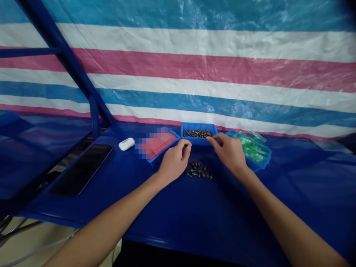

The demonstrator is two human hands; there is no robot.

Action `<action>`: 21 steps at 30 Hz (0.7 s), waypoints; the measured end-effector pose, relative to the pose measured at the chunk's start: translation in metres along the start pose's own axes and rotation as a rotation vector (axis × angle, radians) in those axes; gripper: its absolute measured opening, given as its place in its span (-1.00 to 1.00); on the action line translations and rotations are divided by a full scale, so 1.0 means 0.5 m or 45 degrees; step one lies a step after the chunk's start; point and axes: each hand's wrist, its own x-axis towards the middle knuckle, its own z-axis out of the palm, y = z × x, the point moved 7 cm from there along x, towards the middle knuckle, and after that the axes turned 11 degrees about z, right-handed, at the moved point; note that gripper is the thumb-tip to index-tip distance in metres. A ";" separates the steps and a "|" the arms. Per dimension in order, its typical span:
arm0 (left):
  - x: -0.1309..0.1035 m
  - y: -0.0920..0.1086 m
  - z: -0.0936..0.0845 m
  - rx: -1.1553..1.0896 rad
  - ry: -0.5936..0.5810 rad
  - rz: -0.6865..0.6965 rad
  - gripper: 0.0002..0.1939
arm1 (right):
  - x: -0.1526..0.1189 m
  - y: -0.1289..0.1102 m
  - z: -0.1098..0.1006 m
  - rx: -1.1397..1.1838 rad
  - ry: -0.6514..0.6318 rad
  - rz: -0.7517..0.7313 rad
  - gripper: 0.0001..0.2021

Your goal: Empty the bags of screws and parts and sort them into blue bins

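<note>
My left hand [175,159] is closed in a pinch in front of the blue bin [198,141]; whatever its fingertips hold, if anything, is too small to make out. My right hand [230,151] is at that bin's right front corner, thumb and fingers drawn together, and I cannot make out what is between them. Inside the bin lies a heap of small dark metal screws [197,134]. Between and below my hands, several loose screws [199,172] are scattered on the blue table [178,211].
On the left stands a blue bin with red plastic bags [158,144], partly blurred. To the right is a blue bin [263,163] of green bags [253,148]. A white earbud case [126,144] and a black phone [83,168] lie left. Striped sheeting [208,66] hangs behind.
</note>
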 end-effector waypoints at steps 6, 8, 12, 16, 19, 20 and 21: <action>-0.002 -0.019 0.017 0.290 -0.170 0.026 -0.86 | -0.063 -0.016 0.053 0.075 -0.567 -0.348 -0.84; -0.005 -0.022 0.023 0.358 -0.230 0.017 -0.87 | -0.086 -0.026 0.061 0.124 -0.713 -0.451 -0.85; -0.010 -0.023 0.030 0.390 -0.322 0.028 -0.88 | -0.094 -0.029 0.065 0.086 -0.749 -0.415 -0.88; -0.008 -0.016 0.033 0.340 -0.355 0.085 -0.91 | -0.093 -0.032 0.066 0.020 -0.699 -0.391 -0.90; -0.006 -0.012 0.035 0.281 -0.368 0.118 -0.91 | -0.093 -0.034 0.067 -0.019 -0.657 -0.426 -0.87; -0.005 -0.011 0.036 0.260 -0.370 0.125 -0.91 | -0.094 -0.034 0.067 -0.033 -0.646 -0.438 -0.87; -0.005 -0.010 0.037 0.235 -0.373 0.130 -0.92 | -0.094 -0.034 0.067 -0.046 -0.640 -0.450 -0.88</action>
